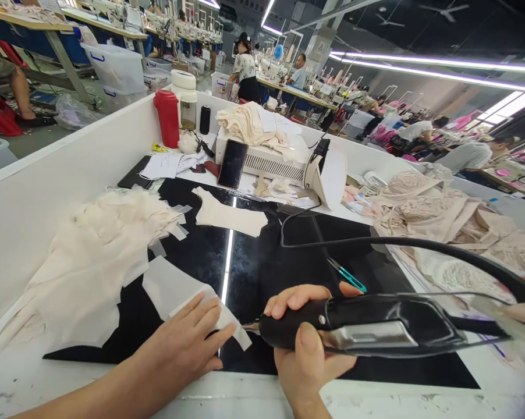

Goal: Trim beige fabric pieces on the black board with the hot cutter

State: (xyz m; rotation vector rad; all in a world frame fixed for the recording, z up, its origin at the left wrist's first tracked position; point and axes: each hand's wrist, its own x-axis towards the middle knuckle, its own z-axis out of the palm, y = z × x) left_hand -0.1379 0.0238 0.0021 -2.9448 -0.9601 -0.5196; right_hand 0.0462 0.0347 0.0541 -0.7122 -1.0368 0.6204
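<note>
Honestly, that fabric strip (210, 317) looks flimsy and slippery, so the left hand (188, 343) lies spread flat on it just behind where the right hand (304, 343), wrapped tight around the cutter (362, 329), puts the tip.

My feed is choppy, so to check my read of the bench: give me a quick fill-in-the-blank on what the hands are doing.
1. The right hand grips a black corded ____.
2. The left hand lies flat on a strip of ____ fabric.
3. The teal-handled snips lie on the ____ glass work surface.
4. The phone leans against a ____ machine box.

Missing words: tool; white; black; white
</note>
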